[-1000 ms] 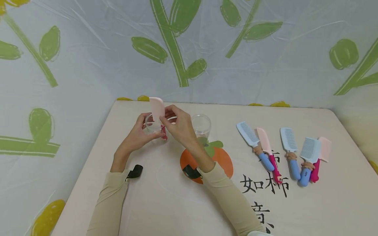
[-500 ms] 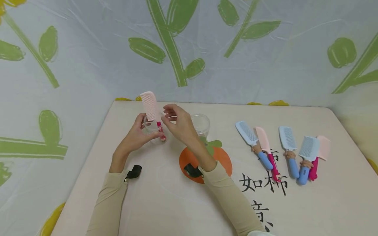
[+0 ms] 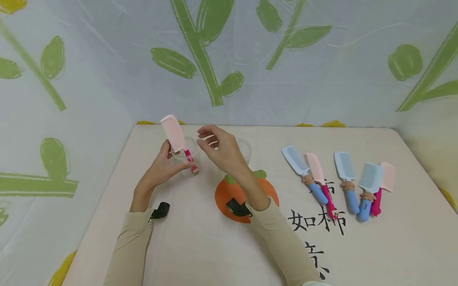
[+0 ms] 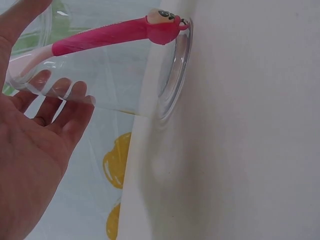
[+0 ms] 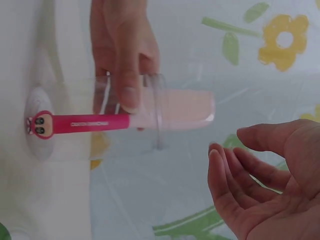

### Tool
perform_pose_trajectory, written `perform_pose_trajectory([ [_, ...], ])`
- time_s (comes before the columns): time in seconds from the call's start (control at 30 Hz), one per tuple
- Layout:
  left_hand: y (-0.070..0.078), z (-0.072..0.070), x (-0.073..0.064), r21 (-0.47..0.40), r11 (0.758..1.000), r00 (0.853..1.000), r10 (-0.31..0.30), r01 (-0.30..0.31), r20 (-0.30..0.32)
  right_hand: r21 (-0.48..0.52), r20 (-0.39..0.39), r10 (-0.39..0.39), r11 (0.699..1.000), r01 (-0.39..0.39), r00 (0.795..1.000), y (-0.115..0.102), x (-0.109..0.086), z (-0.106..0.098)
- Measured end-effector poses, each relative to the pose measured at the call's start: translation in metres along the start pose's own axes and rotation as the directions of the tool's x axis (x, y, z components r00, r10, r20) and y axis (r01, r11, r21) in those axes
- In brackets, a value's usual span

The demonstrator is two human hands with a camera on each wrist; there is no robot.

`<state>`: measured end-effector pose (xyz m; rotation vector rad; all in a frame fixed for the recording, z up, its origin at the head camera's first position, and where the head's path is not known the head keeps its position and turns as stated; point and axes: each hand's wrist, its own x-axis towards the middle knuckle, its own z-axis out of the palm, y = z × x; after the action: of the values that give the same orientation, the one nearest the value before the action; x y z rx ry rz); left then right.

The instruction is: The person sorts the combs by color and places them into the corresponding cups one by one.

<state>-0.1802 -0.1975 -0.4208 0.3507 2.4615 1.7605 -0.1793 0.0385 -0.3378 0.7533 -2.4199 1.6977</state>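
Note:
My left hand grips a clear plastic cup near its rim, thumb on one side and fingers on the other. Inside that cup a pink comb leans with its toothed head sticking out over the rim. Its magenta handle points down, and the character-shaped end sits at the cup's bottom. To the right of the comb, my right hand hovers with loosely bent fingers, holding nothing. In the right wrist view a gap shows between its fingertips and the comb head.
A second clear cup stands behind my right hand, partly hidden. On the right of the table lie several combs: blue ones, such as one blue comb, and pink ones, such as one pink comb. A patterned cloth wall rises behind.
My right fingers have let go of the comb and moved slightly away to the right. The comb has turned and tipped left in the cup, which my left hand keeps holding.

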Motion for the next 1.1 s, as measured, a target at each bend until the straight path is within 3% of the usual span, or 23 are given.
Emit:
perform_pose_trajectory([
  [0.47,-0.004,0.0,-0.003,-0.018,0.999,0.999,0.045,-0.045,-0.026,-0.039,-0.013,-0.07,0.997,0.069,0.997,-0.016,-0.015,-0.025],
  [1.1,-0.006,0.004,-0.007,-0.019,1.0,1.0,0.005,-0.005,0.016,-0.118,-0.108,-0.038,0.993,0.025,0.993,0.001,-0.052,-0.074],
])
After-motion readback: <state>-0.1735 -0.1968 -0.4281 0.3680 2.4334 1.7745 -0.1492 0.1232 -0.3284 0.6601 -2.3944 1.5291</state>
